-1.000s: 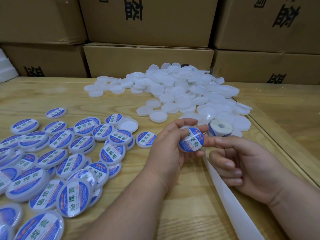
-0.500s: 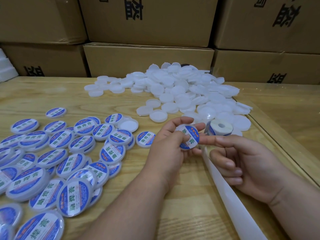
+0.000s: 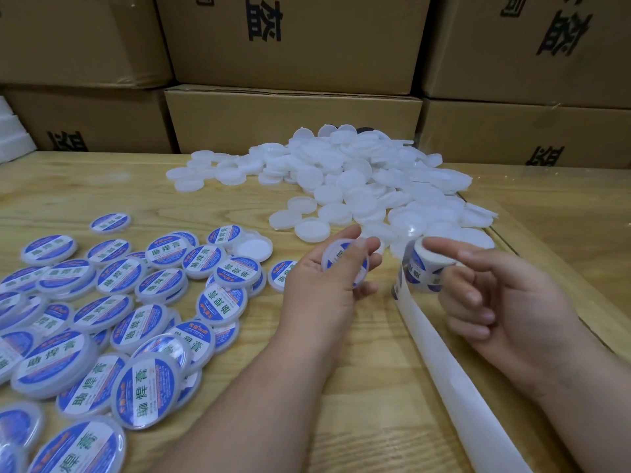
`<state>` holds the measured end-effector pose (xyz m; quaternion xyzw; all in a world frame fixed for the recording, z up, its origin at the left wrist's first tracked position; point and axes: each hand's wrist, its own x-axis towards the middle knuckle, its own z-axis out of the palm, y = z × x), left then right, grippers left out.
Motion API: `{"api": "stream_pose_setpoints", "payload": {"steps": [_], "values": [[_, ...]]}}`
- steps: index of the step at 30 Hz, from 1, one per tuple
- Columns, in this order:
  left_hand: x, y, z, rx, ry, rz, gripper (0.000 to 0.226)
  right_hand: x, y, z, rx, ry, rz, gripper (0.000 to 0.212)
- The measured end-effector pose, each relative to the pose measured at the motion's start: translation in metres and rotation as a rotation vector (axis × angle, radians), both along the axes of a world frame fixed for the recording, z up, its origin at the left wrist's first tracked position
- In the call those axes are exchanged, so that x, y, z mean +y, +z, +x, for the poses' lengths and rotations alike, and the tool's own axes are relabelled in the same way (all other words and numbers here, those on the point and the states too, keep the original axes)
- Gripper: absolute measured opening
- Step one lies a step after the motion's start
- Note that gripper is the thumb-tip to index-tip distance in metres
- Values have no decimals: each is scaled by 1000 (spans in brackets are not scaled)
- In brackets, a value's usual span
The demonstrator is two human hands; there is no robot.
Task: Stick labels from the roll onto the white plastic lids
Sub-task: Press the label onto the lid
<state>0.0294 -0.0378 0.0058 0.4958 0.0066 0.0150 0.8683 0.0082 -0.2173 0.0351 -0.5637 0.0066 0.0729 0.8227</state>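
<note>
A: The left hand [image 3: 327, 285] has its fingers and thumb curled round a labelled lid [image 3: 345, 264], thumb pressed on the sticker. The right hand [image 3: 495, 302] reaches for the label roll [image 3: 421, 268], forefinger on its top edge, the other fingers curled loosely; I'd judge it isn't gripping the roll.

B: What might go wrong?

A: Probably the next sticker. The backing strip [image 3: 450, 377] trails from the roll toward the body, just inside the right wrist. If the wrist drags it, the roll could tip or the sticker peel crooked.

B: Room to move?

A: Left of the left hand, finished lids [image 3: 119, 322] crowd the table [image 3: 362, 387]; a careless drop would scatter them. Beyond both hands lies the heap of plain lids [image 3: 358, 186], within reach. Right of the right hand a raised table edge [image 3: 546, 278] runs close. Boxes [image 3: 293, 121] wall the far side.
</note>
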Motion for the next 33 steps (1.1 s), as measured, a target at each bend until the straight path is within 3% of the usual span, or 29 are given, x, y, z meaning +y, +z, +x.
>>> {"api": "stream_pose_setpoints", "payload": {"steps": [3, 6, 10, 13, 21, 24, 28, 33], "values": [[3, 5, -1, 53, -12, -8, 34, -9, -4, 8, -44, -242, 5, 21], [5, 8, -1, 96, -20, 8, 51, -15, -10, 14, -84, -401, -53, 16], [3, 6, 1, 97, 27, -23, 34, -15, -16, 18, -151, -524, -267, 14], [2, 3, 4, 95, 34, -62, 21, -12, -20, 19, -163, -519, -332, 17], [7, 8, 6, 136, -58, -366, 36, -4, -23, 17, -209, -480, -431, 15], [9, 10, 6, 166, -26, -407, 29, -4, -24, 16, -218, -481, -435, 16], [12, 12, 6, 210, 9, -499, 49, -4, -25, 16, -229, -478, -446, 25], [14, 13, 4, 120, 22, -534, 35, -3, -26, 17, -237, -453, -464, 27]]}}
